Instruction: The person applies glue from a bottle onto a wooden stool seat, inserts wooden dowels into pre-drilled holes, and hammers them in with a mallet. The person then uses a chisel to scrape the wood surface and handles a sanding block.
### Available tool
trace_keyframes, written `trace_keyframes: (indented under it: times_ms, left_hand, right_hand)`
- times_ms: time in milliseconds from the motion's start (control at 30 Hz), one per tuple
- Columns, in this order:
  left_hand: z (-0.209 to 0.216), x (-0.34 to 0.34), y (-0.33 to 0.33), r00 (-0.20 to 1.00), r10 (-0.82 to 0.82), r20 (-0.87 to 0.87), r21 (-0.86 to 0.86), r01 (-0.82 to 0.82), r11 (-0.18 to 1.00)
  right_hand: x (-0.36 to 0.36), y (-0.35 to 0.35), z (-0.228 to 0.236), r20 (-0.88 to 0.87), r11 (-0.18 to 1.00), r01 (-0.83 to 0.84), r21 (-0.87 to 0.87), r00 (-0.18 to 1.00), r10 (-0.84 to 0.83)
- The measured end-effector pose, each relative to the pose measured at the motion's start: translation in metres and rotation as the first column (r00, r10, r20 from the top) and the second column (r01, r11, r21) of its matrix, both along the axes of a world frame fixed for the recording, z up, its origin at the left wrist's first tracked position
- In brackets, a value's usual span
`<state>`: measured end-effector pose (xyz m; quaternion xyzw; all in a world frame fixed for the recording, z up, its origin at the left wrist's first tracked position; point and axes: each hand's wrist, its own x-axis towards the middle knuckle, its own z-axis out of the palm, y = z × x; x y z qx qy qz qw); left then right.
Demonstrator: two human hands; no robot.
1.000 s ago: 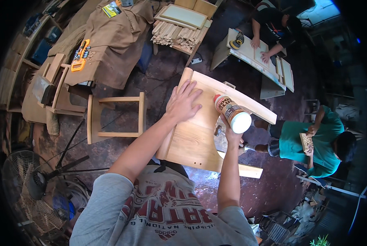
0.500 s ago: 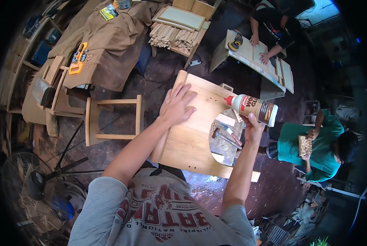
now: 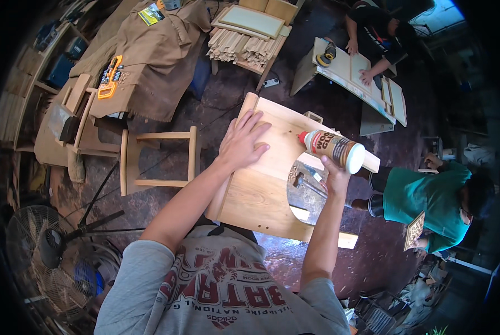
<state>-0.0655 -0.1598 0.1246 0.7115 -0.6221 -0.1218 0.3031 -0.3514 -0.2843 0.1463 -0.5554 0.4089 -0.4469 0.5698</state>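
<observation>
A pale wooden panel (image 3: 255, 192) with a rounded cut-out on its right side lies in front of me. My left hand (image 3: 243, 139) rests flat on its upper left part, fingers spread. In my right hand (image 3: 336, 177) is a white glue bottle (image 3: 335, 146) with a brown label, held tilted over the panel. Its red tip points left and sits close to small holes in the wood; whether it touches cannot be made out. Through the cut-out a hammer (image 3: 308, 184) shows, lying beneath the panel.
A wooden stool frame (image 3: 193, 159) stands at left, above a standing fan (image 3: 52, 245). Cloth covers a bench (image 3: 149, 72) holding an orange tool case (image 3: 110, 78). Wood strips (image 3: 244, 47) are stacked behind. One person (image 3: 423, 195) in green is at right; another (image 3: 375, 36) works at a panel.
The glue bottle has shifted left, its tip nearer the holes and its base turned more toward me. The left hand stays put. The person in green has lowered a small patterned wooden piece.
</observation>
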Motion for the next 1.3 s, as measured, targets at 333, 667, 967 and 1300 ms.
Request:
trace_keyframes:
  times_ms: [333,667,967,1300]
  left_hand:
    - [-0.007,0.002,0.007,1.000,-0.008,0.002,-0.040,0.008,0.999]
    - [-0.006,0.000,0.007,1.000,0.000,0.021,0.019,0.000,1.000]
    - [-0.017,-0.002,0.008,0.998,-0.028,0.054,0.010,0.027,1.000]
    - [-0.020,0.000,0.014,0.997,-0.027,0.067,-0.011,0.028,1.000]
  right_hand:
    - [0.030,0.027,0.060,-0.660,0.973,-0.144,-0.183,0.751,-0.012]
    - [-0.093,0.199,0.043,0.252,0.980,0.125,0.153,0.954,-0.160]
    - [-0.081,0.348,0.013,0.219,0.878,0.402,0.261,0.861,-0.459]
    - [-0.055,0.371,0.013,-0.041,0.911,0.412,0.019,0.911,-0.411]
